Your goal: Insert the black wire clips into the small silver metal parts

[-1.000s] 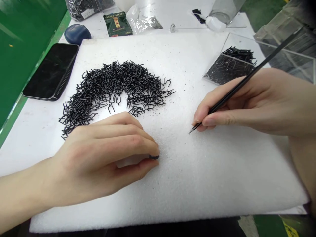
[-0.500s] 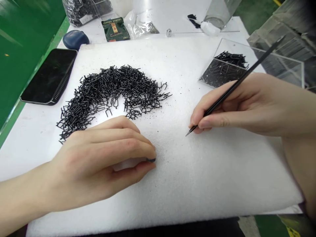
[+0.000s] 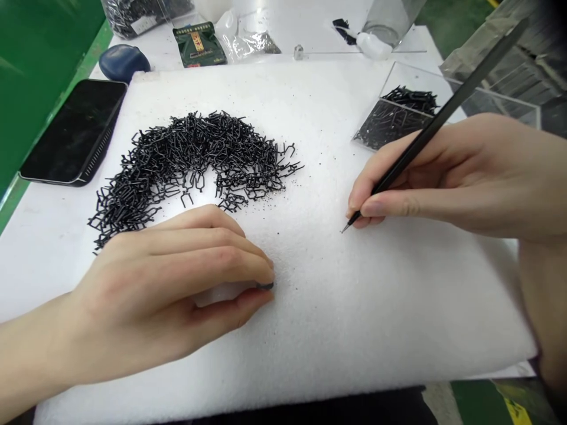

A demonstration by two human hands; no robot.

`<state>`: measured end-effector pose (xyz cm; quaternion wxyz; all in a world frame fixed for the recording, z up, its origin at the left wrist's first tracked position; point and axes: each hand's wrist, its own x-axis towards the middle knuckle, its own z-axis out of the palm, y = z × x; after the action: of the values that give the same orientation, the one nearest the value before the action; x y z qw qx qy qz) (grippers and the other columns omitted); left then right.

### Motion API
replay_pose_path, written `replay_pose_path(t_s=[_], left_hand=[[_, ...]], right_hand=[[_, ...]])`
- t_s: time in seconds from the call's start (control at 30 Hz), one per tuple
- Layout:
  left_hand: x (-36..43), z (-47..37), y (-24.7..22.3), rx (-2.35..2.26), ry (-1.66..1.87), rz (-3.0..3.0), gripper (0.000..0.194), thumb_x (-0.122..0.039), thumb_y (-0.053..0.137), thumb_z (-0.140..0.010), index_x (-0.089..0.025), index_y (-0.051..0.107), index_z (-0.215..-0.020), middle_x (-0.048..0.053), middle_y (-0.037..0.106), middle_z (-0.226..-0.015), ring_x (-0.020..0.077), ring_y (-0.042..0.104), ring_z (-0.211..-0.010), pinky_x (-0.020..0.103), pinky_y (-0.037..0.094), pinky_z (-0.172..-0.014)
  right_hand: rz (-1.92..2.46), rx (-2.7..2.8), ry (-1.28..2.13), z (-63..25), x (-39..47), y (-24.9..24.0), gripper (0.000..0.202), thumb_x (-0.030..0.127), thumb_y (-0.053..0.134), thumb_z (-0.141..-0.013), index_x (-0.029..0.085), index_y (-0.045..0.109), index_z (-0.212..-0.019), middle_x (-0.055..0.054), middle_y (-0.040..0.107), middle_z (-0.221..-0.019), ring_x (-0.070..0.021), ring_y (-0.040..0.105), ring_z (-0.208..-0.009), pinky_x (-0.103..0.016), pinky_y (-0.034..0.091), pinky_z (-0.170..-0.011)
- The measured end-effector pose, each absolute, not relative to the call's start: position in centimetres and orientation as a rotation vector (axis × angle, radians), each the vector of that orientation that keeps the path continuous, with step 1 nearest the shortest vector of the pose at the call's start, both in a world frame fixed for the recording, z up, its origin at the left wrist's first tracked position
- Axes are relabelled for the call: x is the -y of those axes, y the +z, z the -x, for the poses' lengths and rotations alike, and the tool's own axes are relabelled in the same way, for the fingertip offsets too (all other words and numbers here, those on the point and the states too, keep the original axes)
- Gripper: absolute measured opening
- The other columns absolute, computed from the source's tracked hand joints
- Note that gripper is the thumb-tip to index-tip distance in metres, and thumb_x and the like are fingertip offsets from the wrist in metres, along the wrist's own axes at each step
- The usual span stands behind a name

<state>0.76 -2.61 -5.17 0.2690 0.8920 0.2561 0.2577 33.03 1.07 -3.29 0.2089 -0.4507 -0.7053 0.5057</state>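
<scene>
white foam sheet lay on a white table, dark specks scattered over it. left hand: low over the foam, thumb and forefinger pinching a small dark piece, most of it hidden between the fingertips; its full shape could not be told. right hand: fingers wrapped a slim black pen-like tool in a writing hold, fine metal tip angled down at the foam, well apart from the left hand; whether the tip touched could not be told.

just beyond the left hand, a heap of black forked pieces spread in an arch, a few loose ones along its inner edge. beyond the right hand, a clear tray, more black pieces piled in its left part.

left side: dark phone beside the foam, rounded blue object near its far end. far side: green packet next to a clear plastic bag; transparent jar farther right.
</scene>
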Motion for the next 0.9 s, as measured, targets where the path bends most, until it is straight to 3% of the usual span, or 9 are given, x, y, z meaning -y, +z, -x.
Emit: replay_pose_path(t_s=[0.3, 0.5, 0.9], left_hand=[[2.7, -0.9, -4.8, -0.685, 0.696, -2.385, 0.016, -0.006, 0.078, -0.090, -0.019, 0.080, -0.100, -0.002, 0.080, -0.092, 0.0124, 0.074, -0.089, 0.019, 0.062, -0.087], [2.6, -1.0, -4.9, -0.681, 0.691, -2.390, 0.018, -0.005, 0.078, -0.091, -0.020, 0.080, -0.101, -0.003, 0.080, -0.093, 0.0101, 0.073, -0.089, 0.017, 0.060, -0.089], [2.7, -0.8, -5.0, -0.668, 0.691, -2.353, 0.016, -0.006, 0.076, -0.095, -0.019, 0.081, -0.103, -0.003, 0.081, -0.093, 0.0102, 0.074, -0.088, 0.017, 0.061, -0.091]], right_hand=[[1.222, 2.065, 1.365, -33.2, -1.5, -3.2, 0.006, 0.028, 0.078, -0.096, 0.029, 0.084, -0.097, 0.004, 0.087, -0.092, -0.0148, 0.083, -0.085, -0.025, 0.069, -0.078], [1.177, 1.988, 1.369, -33.2, -1.3, -3.7, 0.006, 0.033, 0.085, -0.091, 0.028, 0.085, -0.092, 0.002, 0.087, -0.088, -0.0163, 0.083, -0.080, -0.023, 0.070, -0.073], [1.093, 1.934, 1.326, -31.8, -1.3, -4.0, 0.005, 0.026, 0.089, -0.087, 0.030, 0.088, -0.089, 0.004, 0.087, -0.087, -0.0155, 0.083, -0.082, -0.021, 0.069, -0.076]])
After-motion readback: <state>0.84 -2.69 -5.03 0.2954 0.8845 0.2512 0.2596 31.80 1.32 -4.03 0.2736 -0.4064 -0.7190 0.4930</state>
